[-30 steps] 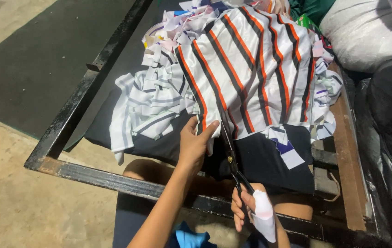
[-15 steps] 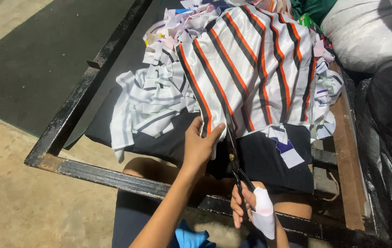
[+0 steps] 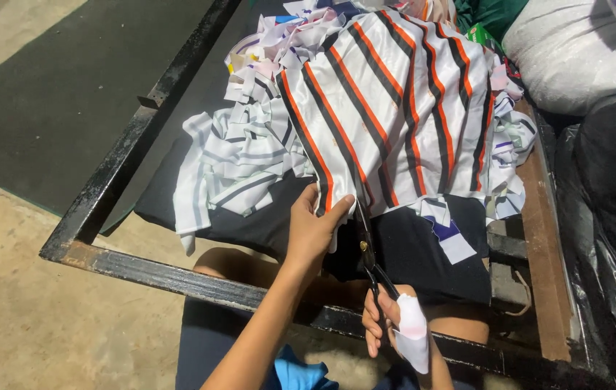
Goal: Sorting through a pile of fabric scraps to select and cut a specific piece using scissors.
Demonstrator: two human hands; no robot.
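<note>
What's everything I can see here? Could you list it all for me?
striped cloth: one, white with orange and black stripes, spread on the frame
fabric scraps: a heap, mostly white with grey stripes, left of the cloth
scissors: one pair, dark, blades at the cloth's near edge
dark cushion: one, black, beneath the cloth
metal frame: one, black, around the cushion
white sack: one, upper right
black bag: one, right
left hand: grips the cloth's edge
right hand: holds the scissors, thumb wrapped white
</note>
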